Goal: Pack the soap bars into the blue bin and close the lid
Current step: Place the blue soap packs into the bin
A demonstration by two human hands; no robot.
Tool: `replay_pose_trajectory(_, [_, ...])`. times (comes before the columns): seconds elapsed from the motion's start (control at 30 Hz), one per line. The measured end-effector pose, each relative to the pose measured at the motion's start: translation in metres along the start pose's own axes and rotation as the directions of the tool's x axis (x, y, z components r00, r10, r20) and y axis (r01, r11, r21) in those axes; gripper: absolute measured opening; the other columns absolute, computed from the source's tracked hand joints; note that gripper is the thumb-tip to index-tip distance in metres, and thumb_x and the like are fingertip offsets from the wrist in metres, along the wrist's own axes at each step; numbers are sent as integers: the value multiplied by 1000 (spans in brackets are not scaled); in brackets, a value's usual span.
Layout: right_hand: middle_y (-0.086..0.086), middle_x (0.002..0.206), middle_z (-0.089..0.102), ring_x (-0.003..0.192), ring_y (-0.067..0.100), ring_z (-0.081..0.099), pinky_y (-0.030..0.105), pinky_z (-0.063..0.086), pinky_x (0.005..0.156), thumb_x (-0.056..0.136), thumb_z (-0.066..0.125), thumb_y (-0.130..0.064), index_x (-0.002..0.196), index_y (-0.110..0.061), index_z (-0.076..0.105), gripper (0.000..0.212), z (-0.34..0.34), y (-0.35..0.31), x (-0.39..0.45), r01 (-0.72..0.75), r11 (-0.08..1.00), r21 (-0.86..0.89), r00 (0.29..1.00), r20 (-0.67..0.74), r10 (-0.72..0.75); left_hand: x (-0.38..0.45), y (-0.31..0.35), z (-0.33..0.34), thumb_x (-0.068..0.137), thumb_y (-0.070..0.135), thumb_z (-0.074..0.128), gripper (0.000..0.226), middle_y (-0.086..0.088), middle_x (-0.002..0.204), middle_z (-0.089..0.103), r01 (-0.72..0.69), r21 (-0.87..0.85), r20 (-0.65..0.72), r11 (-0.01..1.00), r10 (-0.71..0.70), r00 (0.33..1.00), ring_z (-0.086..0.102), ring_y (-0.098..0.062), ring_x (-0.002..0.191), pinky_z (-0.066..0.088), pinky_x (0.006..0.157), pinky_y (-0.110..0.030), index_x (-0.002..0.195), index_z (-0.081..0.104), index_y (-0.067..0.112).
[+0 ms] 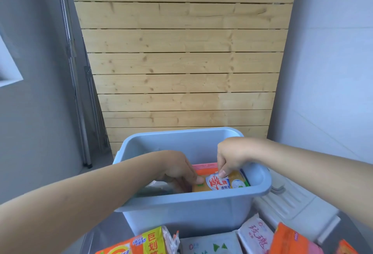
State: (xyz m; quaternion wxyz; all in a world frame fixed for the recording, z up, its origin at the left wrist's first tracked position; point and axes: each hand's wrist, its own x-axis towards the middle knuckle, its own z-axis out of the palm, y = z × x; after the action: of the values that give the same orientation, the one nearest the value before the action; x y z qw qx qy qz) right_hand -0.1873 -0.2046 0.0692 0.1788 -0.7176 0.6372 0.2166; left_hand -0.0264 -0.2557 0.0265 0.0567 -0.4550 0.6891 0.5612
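The blue bin (181,211) stands open in front of me. Both hands reach down inside it. Between them lies a yellow soap bar (222,182) with a white and red label. My left hand (177,170) pinches its left end and my right hand (228,156) pinches its upper edge. An orange and pink pack (205,168) lies behind it in the bin. Several more wrapped soap bars lie in front of the bin: an orange-yellow one (141,242), a white one (210,244), a white one with pink writing (256,233) and an orange one (290,241).
A white lid (292,203) lies flat to the right of the bin. A wooden slatted panel (181,61) stands behind the bin, with folded metal legs (84,112) leaning at the left. Grey walls close both sides.
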Motion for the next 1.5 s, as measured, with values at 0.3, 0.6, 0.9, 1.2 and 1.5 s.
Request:
replay_pose_trajectory(0.3, [-1,126,60,112,23,57,33,45,95,97,40,-35,127,-24,56,36,0,1,6,48,993,-105,985,169,-29,6,4,-1,94,26,55,41,-10,83,65,-7,161,130,987,-15,991,64,-14,64,57,61,-19,119,59,-6])
replay_pose_trajectory(0.6, [-4,130,58,116,18,52,26,39,92,96,43,-35,128,-24,56,36,-3,5,11,60,993,-107,980,194,-38,5,4,3,98,32,44,51,-10,84,62,13,197,214,980,-56,975,60,-18,70,54,66,-21,126,52,-9])
replay_pose_trajectory(0.9, [-4,122,64,108,17,57,33,47,97,87,60,-34,122,-26,62,36,-2,8,15,55,997,62,988,143,-64,12,-5,5,91,24,58,36,-11,76,66,-80,10,96,997,79,992,66,-12,54,57,62,-21,117,63,-1])
replay_pose_trajectory(1.2, [-12,91,64,90,15,59,36,51,94,87,60,-34,115,-27,66,30,3,11,13,61,993,106,989,130,-74,11,-4,10,91,39,56,46,-1,71,59,-74,190,74,979,61,995,56,-4,48,49,49,-13,116,63,1])
replay_pose_trajectory(1.5, [-2,126,60,116,22,55,41,42,104,93,45,-43,123,-25,57,38,7,2,11,39,994,106,971,230,-63,6,3,6,96,40,45,38,-10,82,62,34,175,239,984,-76,968,60,-19,69,52,68,-25,107,57,6])
